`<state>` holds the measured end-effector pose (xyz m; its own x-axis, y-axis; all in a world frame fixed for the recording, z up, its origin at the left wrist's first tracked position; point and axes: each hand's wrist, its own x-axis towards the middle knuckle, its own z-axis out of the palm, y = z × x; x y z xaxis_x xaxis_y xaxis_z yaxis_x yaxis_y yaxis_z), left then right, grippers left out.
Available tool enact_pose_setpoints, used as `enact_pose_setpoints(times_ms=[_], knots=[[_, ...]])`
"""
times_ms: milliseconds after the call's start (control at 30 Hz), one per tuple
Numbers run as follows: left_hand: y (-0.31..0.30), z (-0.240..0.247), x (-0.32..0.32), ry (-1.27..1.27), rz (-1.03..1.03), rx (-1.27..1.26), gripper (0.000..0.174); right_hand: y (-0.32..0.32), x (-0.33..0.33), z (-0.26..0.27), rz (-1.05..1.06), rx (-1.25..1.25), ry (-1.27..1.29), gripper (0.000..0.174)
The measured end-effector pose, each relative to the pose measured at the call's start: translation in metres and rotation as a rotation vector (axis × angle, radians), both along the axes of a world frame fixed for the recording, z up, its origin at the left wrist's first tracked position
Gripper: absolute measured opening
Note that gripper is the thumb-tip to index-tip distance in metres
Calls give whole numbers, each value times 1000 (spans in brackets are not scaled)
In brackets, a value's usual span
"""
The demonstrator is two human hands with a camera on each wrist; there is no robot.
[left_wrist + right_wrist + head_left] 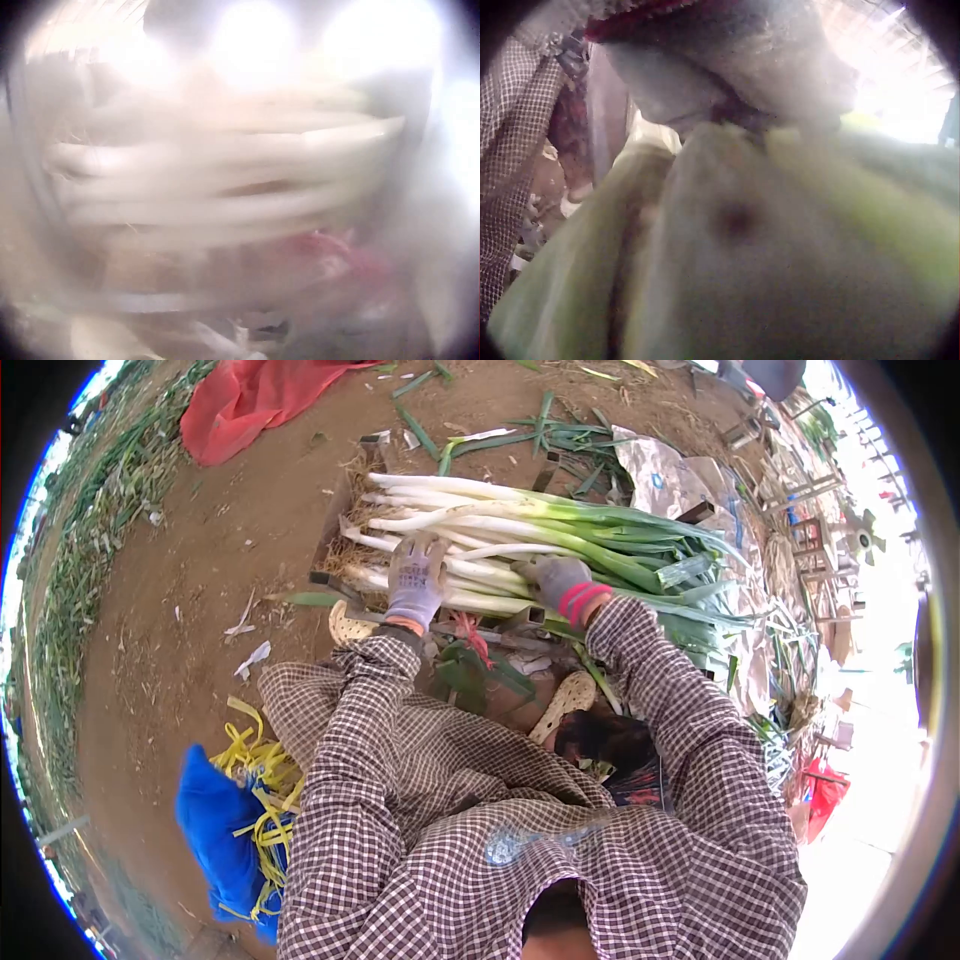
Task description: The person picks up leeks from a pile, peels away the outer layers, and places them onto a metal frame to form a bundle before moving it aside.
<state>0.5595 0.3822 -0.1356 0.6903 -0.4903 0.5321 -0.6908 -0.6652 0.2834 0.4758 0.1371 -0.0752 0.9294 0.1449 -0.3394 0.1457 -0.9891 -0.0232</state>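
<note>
Two gloved hands work over a pile of leeks in the head view. The left hand (415, 578) rests on the white stems, just beside the root ends, its fingers reaching across them; whether they grip any stem I cannot tell. The right hand (565, 580) lies farther along, where white turns green, its fingers pointing toward the left hand and touching the near stalks; how tightly they close is hidden. The leeks (480, 525) stretch under both hands and beyond their fingertips, the leaves running out past the right hand. A red strip (472, 642) hangs between the hands, nearer the body. Behind the left hand, beside the checked sleeve (350, 760), lies a blue bag (215, 820) with yellow strips (245, 750).

The left wrist view, badly blurred, shows pale stems side by side.

The right wrist view shows the right hand's glove against broad green stalks, with checked cloth (510, 150) alongside.
</note>
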Motion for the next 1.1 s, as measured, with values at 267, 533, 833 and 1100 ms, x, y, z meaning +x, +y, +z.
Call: enact_pose_setpoints(times_ms=[267, 533, 833, 1100], knots=[[0, -3, 4, 275, -171, 313, 36, -91, 41, 28, -61, -124, -363, 39], [-10, -10, -3, 358, -119, 467, 44, -65, -1, 62, 242, -307, -402, 19], [-12, -18, -8, 269, -64, 480, 49, -62, 6, 99, 214, -468, -342, 14], [-12, -20, -21, 212, 0, 475, 37, -30, -7, 55, 143, -553, 69, 18]])
